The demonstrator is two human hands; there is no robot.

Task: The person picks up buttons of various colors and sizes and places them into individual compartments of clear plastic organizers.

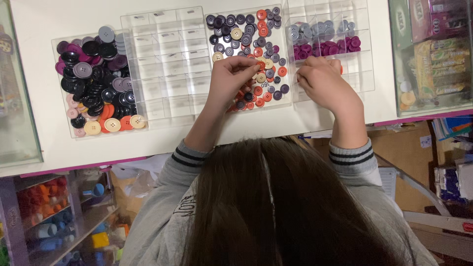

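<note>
1. The left hand is over the middle tray of mixed buttons, with its fingertips pinched together on a small orange button
2. The right hand rests on the edge of the sorting box on the right; its fingers are curled in, and something orange peeks out beside them, but it cannot be told if they hold it
3. That box has grey buttons and dark pink buttons in its little rooms
4. An empty clear box with dividers sits left of the middle tray
5. A tray of big buttons is far left on the white table
</note>
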